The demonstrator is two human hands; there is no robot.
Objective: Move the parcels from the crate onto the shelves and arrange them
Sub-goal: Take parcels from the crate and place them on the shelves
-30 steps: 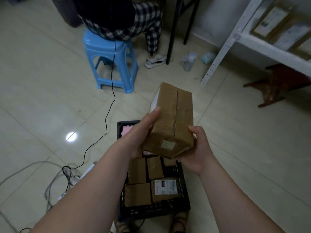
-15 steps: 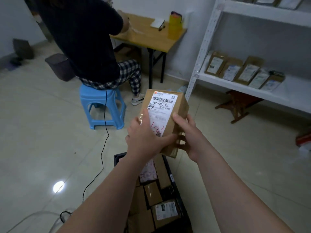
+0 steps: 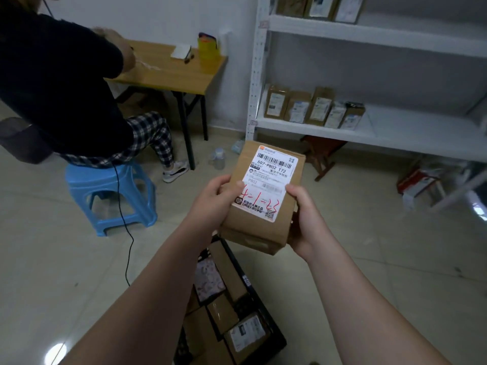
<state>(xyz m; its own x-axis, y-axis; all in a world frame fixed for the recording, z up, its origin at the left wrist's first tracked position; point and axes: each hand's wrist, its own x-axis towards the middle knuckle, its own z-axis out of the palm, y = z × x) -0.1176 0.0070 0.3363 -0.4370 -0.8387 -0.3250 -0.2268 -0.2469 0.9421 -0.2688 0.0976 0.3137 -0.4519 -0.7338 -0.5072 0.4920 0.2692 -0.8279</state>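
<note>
I hold a brown cardboard parcel (image 3: 264,198) in front of me, its white shipping label with red handwriting facing up. My left hand (image 3: 213,204) grips its left edge and my right hand (image 3: 305,219) grips its right edge. Below my arms sits the black crate (image 3: 268,322) on the floor, with several more brown parcels (image 3: 224,312) inside. The white shelves (image 3: 395,133) stand ahead to the right. A row of several labelled parcels (image 3: 313,108) stands upright on the lower shelf's left part, and more parcels (image 3: 319,6) stand on the shelf above.
A person in a dark top sits on a blue plastic stool (image 3: 110,193) at a wooden table (image 3: 171,72), far left. A black cable (image 3: 126,233) trails across the tiled floor. A small wooden stool (image 3: 320,154) stands under the shelves, a plastic bottle (image 3: 218,156) lies nearby.
The parcel was turned over, so its label now faces up, and lifted higher. My view rose from the crate toward the shelves, and both hands shifted to the parcel's side edges.
</note>
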